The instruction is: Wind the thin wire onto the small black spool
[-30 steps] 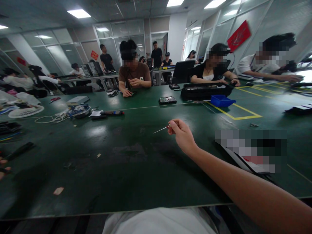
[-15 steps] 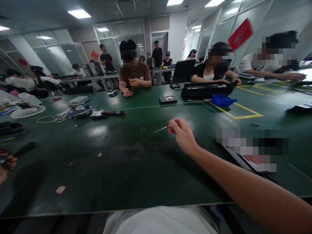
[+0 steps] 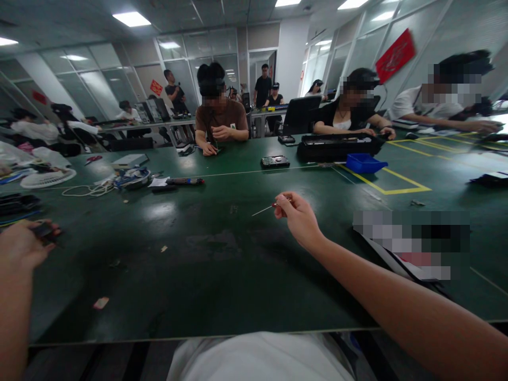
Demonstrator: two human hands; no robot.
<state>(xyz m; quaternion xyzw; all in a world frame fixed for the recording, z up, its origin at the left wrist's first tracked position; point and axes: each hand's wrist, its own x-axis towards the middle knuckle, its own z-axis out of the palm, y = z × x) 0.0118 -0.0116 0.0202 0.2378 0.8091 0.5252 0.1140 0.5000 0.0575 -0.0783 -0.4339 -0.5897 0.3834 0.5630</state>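
In my right hand (image 3: 296, 214), a slim screwdriver (image 3: 262, 210) is pinched between thumb and fingers. Its thin metal shaft points left above the green table, and a bit of red handle shows at the fingertips. At the left edge my left hand (image 3: 21, 246), slightly blurred, is closed around a small dark object (image 3: 43, 229) whose kind I cannot make out. Black parts and cables (image 3: 18, 203) lie on the table just beyond that hand.
Beyond my hands lie a dark pen-like tool (image 3: 186, 181), a bundle of wires (image 3: 133, 179), a flat device (image 3: 275, 161) and a blue bin (image 3: 364, 163). A dark-edged flat item (image 3: 381, 254) lies by my right forearm. Several people work around the table (image 3: 190, 312).
My left hand has come further into view from the left edge, moving up and right with the dark object. My right hand and the screwdriver have hardly moved.
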